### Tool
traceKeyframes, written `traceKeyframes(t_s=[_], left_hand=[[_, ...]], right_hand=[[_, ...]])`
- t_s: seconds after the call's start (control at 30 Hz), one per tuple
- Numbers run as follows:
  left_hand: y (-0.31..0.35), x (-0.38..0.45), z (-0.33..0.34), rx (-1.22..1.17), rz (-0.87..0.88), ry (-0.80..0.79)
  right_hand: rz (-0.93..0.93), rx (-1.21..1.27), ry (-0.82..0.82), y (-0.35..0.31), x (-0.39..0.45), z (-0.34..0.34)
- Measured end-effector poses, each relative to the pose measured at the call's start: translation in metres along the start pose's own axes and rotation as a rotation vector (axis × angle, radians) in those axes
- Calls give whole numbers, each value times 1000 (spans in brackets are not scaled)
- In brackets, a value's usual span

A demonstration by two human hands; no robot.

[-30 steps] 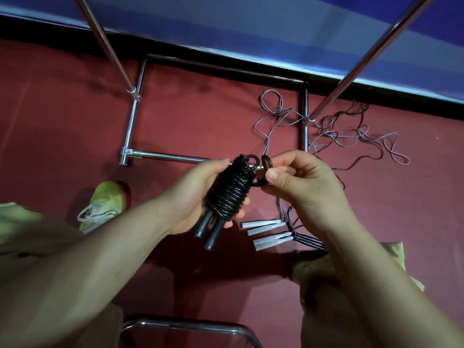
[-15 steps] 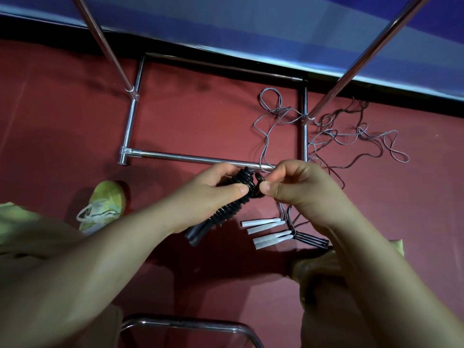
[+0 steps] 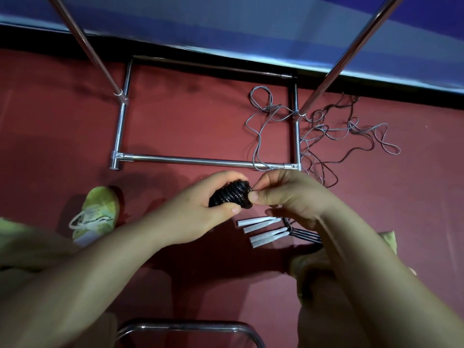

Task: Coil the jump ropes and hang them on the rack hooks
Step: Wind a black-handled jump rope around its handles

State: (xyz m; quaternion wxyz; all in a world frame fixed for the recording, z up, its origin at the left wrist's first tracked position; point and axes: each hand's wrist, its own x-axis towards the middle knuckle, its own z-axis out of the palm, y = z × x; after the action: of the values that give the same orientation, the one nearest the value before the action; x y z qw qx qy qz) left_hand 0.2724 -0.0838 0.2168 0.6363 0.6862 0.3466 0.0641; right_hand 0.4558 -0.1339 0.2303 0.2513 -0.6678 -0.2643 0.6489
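Left hand (image 3: 198,212) gripping coiled black rope (image 3: 229,197), long axis lower-left to upper-right, right hand (image 3: 288,197) pinching its end

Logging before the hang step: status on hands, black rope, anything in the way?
Left hand grips black coiled rope; right hand pinches its end. Not hung. Loose ropes tangled over rack base; white handles on floor.

The floor (image 3: 200,121) is dark red. A blue wall (image 3: 226,26) stands far above the hands, with a black strip (image 3: 175,50) along its bottom. The light is dim.
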Motion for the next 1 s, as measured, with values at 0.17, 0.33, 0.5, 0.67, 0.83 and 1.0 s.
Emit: traceKeyframes(t_s=[0.17,0.33,0.5,0.67,0.83,1.0], left_hand=[[0,-1,-4,45,86,-56],[-4,-2,-6,-2,112,-79],[-6,4,-6,-193,96,92],[-6,1,-3,-236,139,118],[-6,-2,-2,-150,210,149],[-2,-2,-10,-206,196,87]], right_hand=[[-19,35,-24,5,1,-1],[-113,87,-50,8,3,2],[-379,83,80,11,8,13],[-536,4,223,17,4,27],[-443,297,163,20,5,35],[-256,508,-132,6,1,15]])
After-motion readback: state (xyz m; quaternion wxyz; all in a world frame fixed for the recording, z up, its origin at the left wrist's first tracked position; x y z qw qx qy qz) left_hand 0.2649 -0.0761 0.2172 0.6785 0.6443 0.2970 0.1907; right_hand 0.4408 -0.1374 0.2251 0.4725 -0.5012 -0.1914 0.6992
